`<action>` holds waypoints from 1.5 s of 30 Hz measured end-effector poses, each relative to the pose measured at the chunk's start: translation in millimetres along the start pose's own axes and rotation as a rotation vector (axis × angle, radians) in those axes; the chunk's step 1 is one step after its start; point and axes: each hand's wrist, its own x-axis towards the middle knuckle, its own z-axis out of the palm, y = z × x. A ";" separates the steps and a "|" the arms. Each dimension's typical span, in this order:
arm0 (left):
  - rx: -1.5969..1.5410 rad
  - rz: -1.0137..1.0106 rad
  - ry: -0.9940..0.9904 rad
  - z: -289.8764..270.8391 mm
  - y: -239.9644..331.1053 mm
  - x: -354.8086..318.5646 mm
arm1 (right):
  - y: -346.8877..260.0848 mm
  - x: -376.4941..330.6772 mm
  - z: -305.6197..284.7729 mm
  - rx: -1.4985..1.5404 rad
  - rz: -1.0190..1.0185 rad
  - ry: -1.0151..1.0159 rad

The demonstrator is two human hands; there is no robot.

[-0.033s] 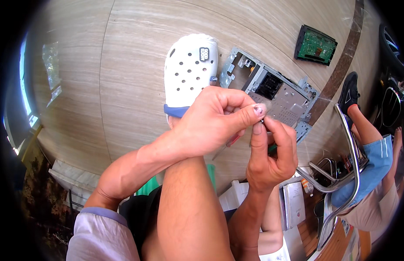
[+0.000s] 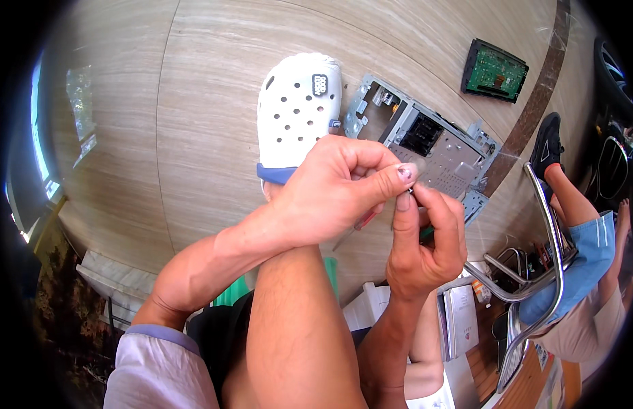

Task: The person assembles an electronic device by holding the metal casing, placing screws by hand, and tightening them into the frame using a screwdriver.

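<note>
My left hand is closed, thumb pressed against the bent forefinger. Under its fingers shows a slim red-handled tool with a thin shaft, perhaps a screwdriver, mostly hidden. Meeting it at the fingertips, my right hand pinches a tiny dark and shiny metal piece, too small to name. Something green peeks out within the right palm. Just beyond the hands, on the floor, lies an opened grey metal chassis of an electronic device, with a black part inside.
A green circuit board in a black frame lies at the far right. My foot wears a white clog beside the chassis. To the right, a person in blue shorts sits on a metal-framed chair. A car wheel stands behind.
</note>
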 end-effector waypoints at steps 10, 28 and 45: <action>0.158 0.047 0.220 0.2 -7.1 -0.5 | 25.8 17.0 -11.1 -0.113 0.152 0.104; 0.694 0.325 0.345 -18.6 -25.1 9.1 | 40.1 47.9 -7.8 -0.380 0.035 0.019; 0.694 0.341 0.341 -19.6 -27.4 9.3 | 40.7 57.7 -13.4 -0.415 -0.014 -0.084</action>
